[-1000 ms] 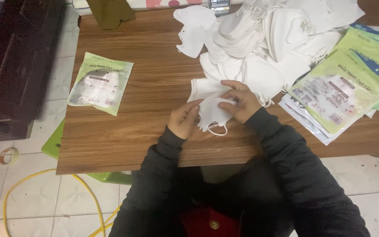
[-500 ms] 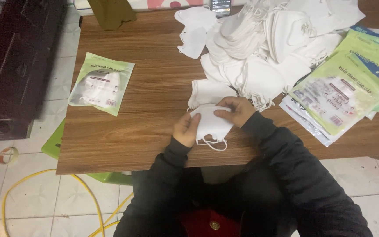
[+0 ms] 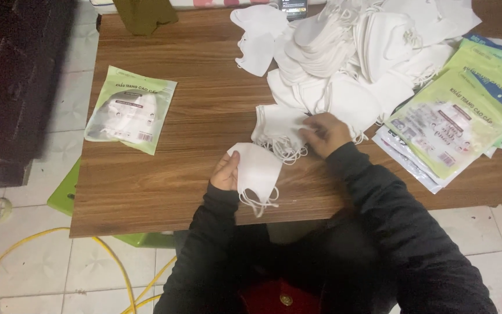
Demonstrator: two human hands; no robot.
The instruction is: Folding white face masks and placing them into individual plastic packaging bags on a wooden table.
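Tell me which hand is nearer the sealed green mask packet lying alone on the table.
Left. The left hand, holding a folded white mask, is closer to the packet; the right hand rests farther off on the small mask stack.

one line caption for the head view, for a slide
Left hand holds a folded white mask while right hand touches a small mask stack on a wooden table.

Looks straight down from the head, close above the wooden table (image 3: 204,116) (only one view), with floor (image 3: 30,244) along the frame's left and bottom.
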